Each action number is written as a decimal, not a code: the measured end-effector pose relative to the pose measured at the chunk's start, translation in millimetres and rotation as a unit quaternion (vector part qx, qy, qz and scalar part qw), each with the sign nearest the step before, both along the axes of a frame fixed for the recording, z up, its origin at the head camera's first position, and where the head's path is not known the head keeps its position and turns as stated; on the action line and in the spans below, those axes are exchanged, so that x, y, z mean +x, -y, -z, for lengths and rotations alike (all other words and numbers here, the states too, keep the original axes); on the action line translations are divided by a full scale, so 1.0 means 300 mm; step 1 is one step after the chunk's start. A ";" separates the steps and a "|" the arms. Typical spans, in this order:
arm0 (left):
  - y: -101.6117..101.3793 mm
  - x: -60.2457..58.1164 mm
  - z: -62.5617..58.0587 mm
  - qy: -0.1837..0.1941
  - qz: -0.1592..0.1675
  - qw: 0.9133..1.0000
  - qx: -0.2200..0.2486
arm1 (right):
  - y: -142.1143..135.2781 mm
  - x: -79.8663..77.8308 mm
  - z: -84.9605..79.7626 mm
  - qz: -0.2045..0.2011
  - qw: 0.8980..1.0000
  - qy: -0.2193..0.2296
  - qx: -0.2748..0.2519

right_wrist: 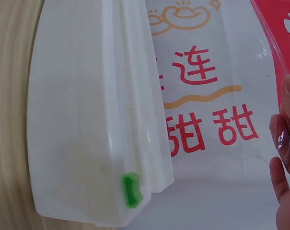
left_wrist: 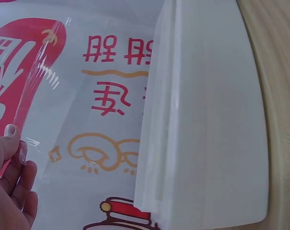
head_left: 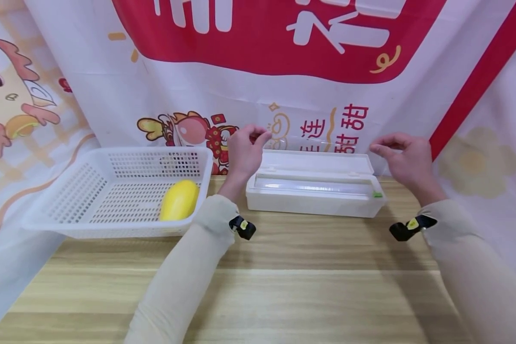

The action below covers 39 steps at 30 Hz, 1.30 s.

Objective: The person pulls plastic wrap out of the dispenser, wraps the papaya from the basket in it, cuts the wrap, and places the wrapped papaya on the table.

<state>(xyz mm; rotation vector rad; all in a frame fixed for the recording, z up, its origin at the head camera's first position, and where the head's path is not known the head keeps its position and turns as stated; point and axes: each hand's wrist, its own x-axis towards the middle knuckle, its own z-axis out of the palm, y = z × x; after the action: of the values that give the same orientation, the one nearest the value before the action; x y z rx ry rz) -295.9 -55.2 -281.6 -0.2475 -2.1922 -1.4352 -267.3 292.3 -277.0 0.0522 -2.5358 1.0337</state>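
Clear cling film (left_wrist: 33, 86) stretches between both hands above the white dispenser box (head_left: 314, 204). My left hand (head_left: 248, 148) pinches one corner of the film between thumb and fingers, over the box's left end. At the other end, beyond the box's right side, my right hand (head_left: 406, 155) pinches the opposite corner. The box's lid (head_left: 320, 162) is tipped up at the back, showing the roll of film (head_left: 311, 186) inside. A green cutter slider (right_wrist: 131, 190) sits at the box's right end.
Left of the box stands a white perforated basket (head_left: 75, 227) with a yellow mango-like fruit (head_left: 179, 200) in it. A printed cloth (head_left: 223, 91) hangs close behind the wooden table (head_left: 284, 296). Small black cameras are strapped to both wrists.
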 end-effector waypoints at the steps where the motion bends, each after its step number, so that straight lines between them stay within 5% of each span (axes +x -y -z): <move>1: 0.000 0.002 -0.009 0.003 0.003 1.000 0.002 | -0.002 0.000 -0.007 0.000 1.000 -0.001 -0.001; 26: 0.032 0.008 -0.255 -0.019 0.021 0.999 -0.037 | -0.011 0.011 -0.233 -0.007 0.998 -0.043 -0.039; 39: 0.043 0.010 -0.377 -0.028 0.014 0.998 -0.045 | -0.006 0.013 -0.329 -0.029 0.991 -0.117 -0.059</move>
<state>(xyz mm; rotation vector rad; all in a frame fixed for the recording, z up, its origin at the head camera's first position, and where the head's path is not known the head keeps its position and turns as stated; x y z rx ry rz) -293.0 -68.2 -168.5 -0.3461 -2.2187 -1.3292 -263.4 294.2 -178.4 0.2037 -2.2707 1.1288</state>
